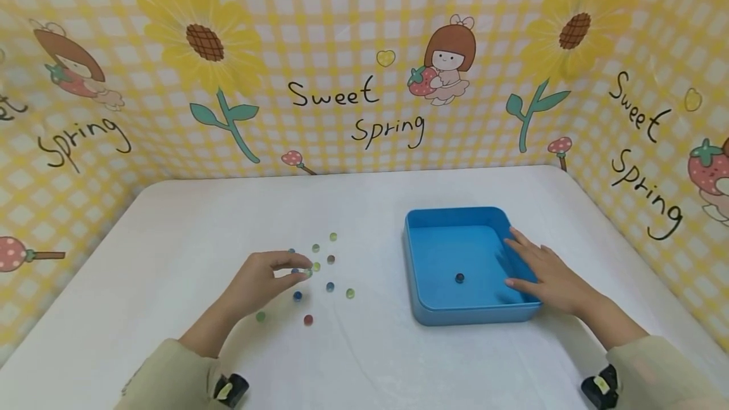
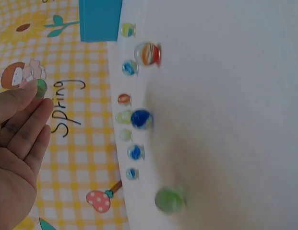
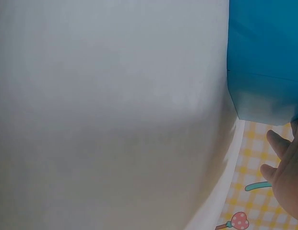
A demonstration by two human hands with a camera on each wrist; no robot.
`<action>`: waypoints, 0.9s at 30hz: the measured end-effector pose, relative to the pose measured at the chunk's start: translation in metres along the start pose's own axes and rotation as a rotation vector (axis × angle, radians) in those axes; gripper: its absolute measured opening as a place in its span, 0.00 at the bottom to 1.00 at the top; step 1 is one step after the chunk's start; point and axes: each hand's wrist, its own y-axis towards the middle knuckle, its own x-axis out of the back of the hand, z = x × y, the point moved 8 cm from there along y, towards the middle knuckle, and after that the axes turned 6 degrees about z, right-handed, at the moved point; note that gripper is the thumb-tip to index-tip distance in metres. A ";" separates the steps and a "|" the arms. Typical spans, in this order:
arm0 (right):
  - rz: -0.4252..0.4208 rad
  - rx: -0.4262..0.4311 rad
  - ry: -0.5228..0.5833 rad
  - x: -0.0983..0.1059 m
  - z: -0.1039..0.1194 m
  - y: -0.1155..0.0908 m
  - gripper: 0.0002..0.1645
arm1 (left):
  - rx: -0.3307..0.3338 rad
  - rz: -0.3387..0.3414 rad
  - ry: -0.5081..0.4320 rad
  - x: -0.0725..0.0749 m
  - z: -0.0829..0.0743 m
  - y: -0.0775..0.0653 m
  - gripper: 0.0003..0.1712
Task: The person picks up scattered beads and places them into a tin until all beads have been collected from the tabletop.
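My left hand (image 1: 259, 283) pinches a green glass marble (image 2: 41, 88) between thumb and fingertip, lifted over the white table. Around and below it lie several loose marbles, among them a red one (image 1: 308, 319), a dark blue one (image 1: 297, 296) and a pale green one (image 1: 350, 293). A shallow blue square box (image 1: 424, 316) stands to the right, with one dark marble (image 1: 459, 278) on its floor. At the box's right side is my right hand (image 1: 555, 280), fingers spread and reaching over the rim, holding nothing.
A white cloth (image 1: 364, 359) covers the table. Behind and at both sides rises a yellow checked curtain (image 1: 336, 18) printed with flowers and lettering. A dark strapped device (image 1: 230, 390) sits at the left cuff, another (image 1: 600, 387) at the right cuff.
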 end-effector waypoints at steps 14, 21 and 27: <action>0.003 0.001 0.003 0.001 0.000 0.000 0.42 | -0.198 0.002 -0.056 -0.017 -0.046 0.029 0.09; 0.004 -0.004 0.009 0.002 0.001 0.000 0.42 | -0.191 0.039 -0.093 -0.029 -0.061 0.042 0.09; 0.007 -0.008 0.004 0.001 -0.001 0.001 0.43 | -0.214 0.070 -0.127 -0.040 -0.074 0.052 0.10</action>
